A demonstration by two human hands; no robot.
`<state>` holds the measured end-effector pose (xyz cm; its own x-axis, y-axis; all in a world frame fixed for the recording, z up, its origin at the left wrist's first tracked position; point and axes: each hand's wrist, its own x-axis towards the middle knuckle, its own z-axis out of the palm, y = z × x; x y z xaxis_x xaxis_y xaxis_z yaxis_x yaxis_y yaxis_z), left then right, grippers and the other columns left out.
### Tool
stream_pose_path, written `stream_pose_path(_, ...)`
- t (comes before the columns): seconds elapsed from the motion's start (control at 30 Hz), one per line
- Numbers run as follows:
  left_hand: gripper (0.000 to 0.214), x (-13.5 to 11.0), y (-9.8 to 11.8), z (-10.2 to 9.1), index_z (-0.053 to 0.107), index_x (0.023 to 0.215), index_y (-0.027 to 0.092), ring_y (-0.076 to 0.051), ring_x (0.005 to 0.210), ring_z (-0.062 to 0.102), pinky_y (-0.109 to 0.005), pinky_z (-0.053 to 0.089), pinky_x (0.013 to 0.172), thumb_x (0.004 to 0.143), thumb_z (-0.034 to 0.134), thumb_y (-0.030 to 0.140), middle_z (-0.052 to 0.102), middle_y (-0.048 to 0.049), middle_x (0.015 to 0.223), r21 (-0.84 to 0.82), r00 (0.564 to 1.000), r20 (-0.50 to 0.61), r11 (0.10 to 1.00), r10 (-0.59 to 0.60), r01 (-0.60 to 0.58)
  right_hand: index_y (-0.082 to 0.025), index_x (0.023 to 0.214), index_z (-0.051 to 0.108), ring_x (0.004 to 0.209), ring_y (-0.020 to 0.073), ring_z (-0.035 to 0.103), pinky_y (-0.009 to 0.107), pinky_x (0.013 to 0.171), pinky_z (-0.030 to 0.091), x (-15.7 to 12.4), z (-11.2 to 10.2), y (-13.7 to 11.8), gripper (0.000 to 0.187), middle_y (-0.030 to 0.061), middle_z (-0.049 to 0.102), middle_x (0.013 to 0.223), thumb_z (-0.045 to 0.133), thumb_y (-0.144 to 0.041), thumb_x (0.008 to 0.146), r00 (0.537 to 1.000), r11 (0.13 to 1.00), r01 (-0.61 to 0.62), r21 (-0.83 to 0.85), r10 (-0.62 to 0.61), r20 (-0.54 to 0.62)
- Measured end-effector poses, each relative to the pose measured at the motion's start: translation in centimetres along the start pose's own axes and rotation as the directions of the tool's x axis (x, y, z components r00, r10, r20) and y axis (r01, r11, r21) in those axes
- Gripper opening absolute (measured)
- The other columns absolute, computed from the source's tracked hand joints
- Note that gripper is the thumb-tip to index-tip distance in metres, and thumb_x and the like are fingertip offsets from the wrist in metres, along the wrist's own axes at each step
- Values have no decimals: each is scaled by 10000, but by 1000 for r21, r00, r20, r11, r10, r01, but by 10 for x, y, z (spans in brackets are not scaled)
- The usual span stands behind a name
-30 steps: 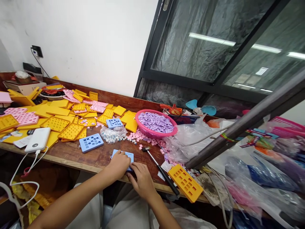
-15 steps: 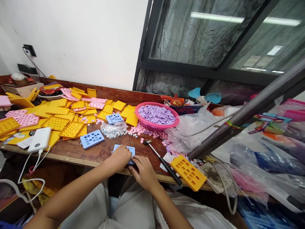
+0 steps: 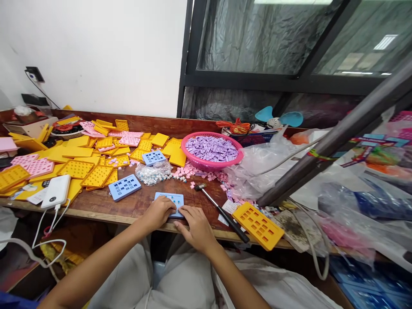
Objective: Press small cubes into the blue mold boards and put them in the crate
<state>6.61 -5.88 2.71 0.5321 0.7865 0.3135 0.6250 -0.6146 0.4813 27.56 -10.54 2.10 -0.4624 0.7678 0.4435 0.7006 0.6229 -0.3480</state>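
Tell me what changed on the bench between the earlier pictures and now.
The left hand and right hand stay on the light-blue plastic plate; neither lets go. The hands have drawn towards its near edge, leaving more of its face showing, and it sits squarer to the bench edge. The pink plastic basket of lilac pieces and steel-shafted hammer stayed put.

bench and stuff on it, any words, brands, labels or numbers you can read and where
No text here can be read for certain:
white power bank: small marks on its face, too small to read
white card: print too small to read
paper slip by the small hammer: too blurred to read
printed packaging: too blurred to read
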Motion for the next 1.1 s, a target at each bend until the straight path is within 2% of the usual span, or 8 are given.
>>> stream_pose_path(0.23,223,1,11,-5,763,938,200,-255,966,617,-404,460,893,982,547,229,732,-88,955,246,995,100,968,15,-39,-214,1283,625,1139,297,598,464,993,462,0,0,-1,358,122,667,1254,641,-364,958,1000,1000,-17,9,17,16)
stream_pose_path(0.37,279,-19,23,6,705,1136,187,-302,1090,579,-487,427,981,1022,478,303,696,-129,1100,382,996,62,920,69,-87,-208,1289,617,1152,296,597,462,1004,465,-1,-1,-2,388,126,664,1262,676,-336,928,1000,1000,-5,4,5,1)
stream_pose_path(0.47,360,-38,25,22,599,1346,211,-299,1187,548,-512,390,1054,1037,427,281,649,-132,1272,371,998,-37,928,59,-41,-211,1337,589,1168,303,595,469,1014,474,-2,0,0,481,135,652,1281,704,-369,897,1000,1000,0,8,0,-13)
stream_pose_path(0.57,391,-46,26,28,567,1390,220,-296,1203,546,-517,382,1077,1032,430,295,639,-125,1301,316,996,-85,949,37,-8,-217,1393,543,1215,311,582,473,1034,477,-1,2,5,544,141,623,1323,684,-402,901,998,998,-33,56,36,-52)
stream_pose_path(0.73,403,-45,13,9,572,1369,212,-275,1244,534,-451,419,1084,999,501,354,608,-121,1349,145,975,-215,986,-50,82,-224,1410,513,1251,313,563,481,1051,469,-1,5,9,507,138,605,1348,620,-383,940,990,993,-97,73,103,-92)
stream_pose_path(0.8,472,-45,3,0,549,1398,199,-291,1314,494,-460,388,1125,974,544,407,548,-135,1439,148,961,-262,980,-88,131,-217,1471,453,1299,330,526,506,1074,445,-1,7,7,606,153,554,1425,641,-408,927,996,997,-72,7,72,-59)
stream_pose_path(0.93,772,-44,-20,-12,377,1546,196,-335,1483,316,-515,260,1209,915,585,590,340,-145,1623,227,991,-124,971,-49,76,-189,1607,222,1454,359,359,550,1146,358,-1,7,1,877,178,318,1624,658,-491,909,999,989,27,-142,-22,35)
stream_pose_path(1.1,887,-44,-36,-11,164,1626,205,-325,1542,197,-514,200,1225,938,476,671,260,-133,1661,216,996,31,974,-80,71,-212,1611,246,1481,353,323,576,1191,276,5,5,-3,871,138,364,1614,612,-596,920,974,965,170,-198,-133,185)
